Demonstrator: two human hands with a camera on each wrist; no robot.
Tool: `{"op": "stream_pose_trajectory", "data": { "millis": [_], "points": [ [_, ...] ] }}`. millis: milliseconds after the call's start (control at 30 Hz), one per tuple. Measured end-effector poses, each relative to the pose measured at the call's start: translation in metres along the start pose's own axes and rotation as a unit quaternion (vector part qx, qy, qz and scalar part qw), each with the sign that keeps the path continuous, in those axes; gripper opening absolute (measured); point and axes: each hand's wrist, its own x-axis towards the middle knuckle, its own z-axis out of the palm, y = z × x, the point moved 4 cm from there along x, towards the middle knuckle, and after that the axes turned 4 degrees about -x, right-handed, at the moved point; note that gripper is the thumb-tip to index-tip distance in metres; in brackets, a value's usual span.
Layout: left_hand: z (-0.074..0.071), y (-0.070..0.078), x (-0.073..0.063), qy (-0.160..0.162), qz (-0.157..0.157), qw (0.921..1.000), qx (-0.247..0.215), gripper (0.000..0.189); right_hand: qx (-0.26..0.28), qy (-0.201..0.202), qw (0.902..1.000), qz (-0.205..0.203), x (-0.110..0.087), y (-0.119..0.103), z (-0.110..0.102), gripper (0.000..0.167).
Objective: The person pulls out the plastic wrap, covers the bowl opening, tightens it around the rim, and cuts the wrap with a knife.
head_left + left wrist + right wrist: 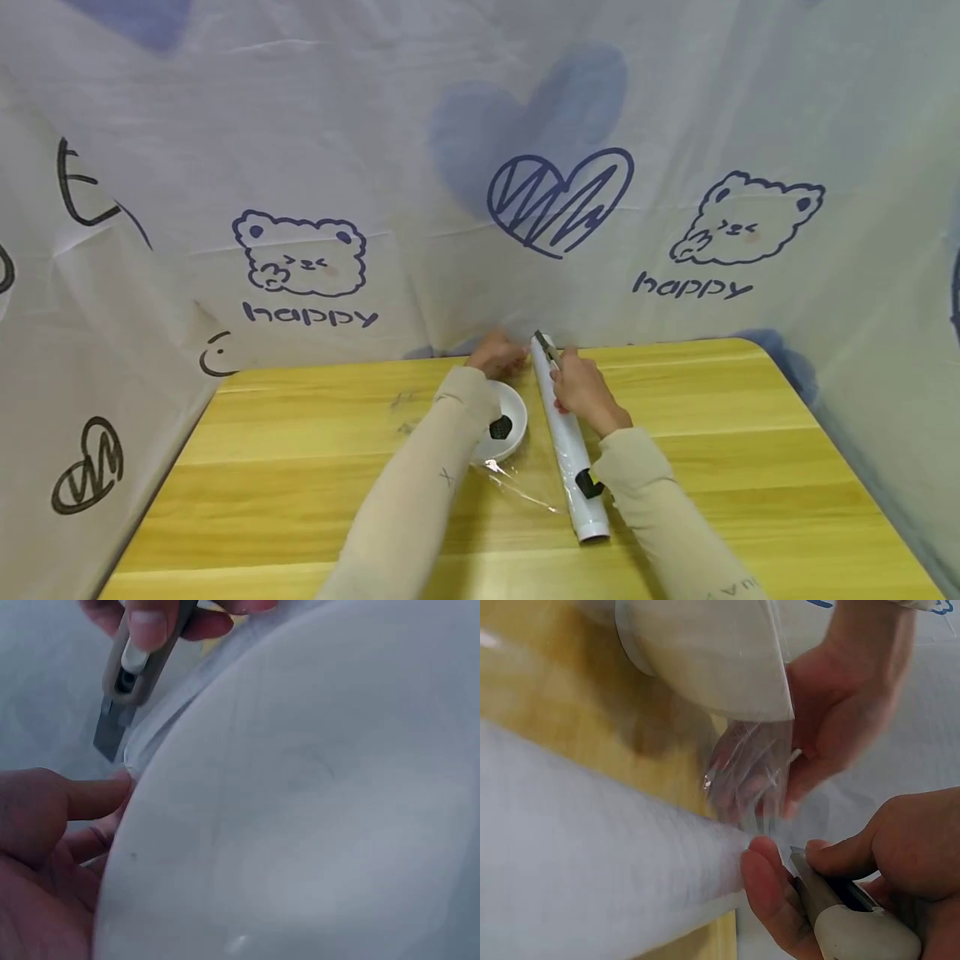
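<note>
Beige sleeves (408, 500) lay btm ctr; mid-frame, R hand (585, 390) gripped grey-beige box cutter (866, 934) by white cylindrical roll (566, 442), L hand (497, 357) pinched clear plastic film (522, 493) near round white bowl (522, 412), prob. cutting, next needing tension.

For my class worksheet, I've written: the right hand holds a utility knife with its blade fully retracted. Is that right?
Not quite: the blade is out, as the left wrist view shows. The right hand does hold the utility knife.
</note>
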Motion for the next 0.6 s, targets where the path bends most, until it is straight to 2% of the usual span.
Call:
{"op": "stream_pose_trajectory", "data": {
  "millis": [100, 200, 300, 433, 600],
  "points": [
    [-0.003, -0.007, 0.007, -0.017, -0.059, 0.9970, -0.047, 0.026, 0.006, -0.010, 0.9999, 0.000, 0.002, 0.002, -0.001, 0.015],
    [-0.004, -0.009, 0.009, -0.039, -0.108, 0.9881, -0.102, 0.030, 0.009, -0.016, 0.9998, -0.004, 0.004, 0.004, -0.003, 0.017],
    [-0.004, -0.007, 0.010, -0.046, -0.139, 0.9781, -0.148, 0.028, -0.001, -0.021, 0.9997, -0.011, 0.007, 0.005, -0.004, 0.022],
    [-0.004, -0.006, 0.010, -0.045, -0.158, 0.9716, -0.170, 0.027, -0.018, -0.029, 0.9993, -0.018, 0.011, 0.002, -0.003, 0.026],
    [-0.005, -0.007, 0.011, -0.046, -0.151, 0.9717, -0.176, 0.031, -0.013, -0.033, 0.9993, -0.009, 0.015, -0.003, 0.001, 0.026]
  ]
}}
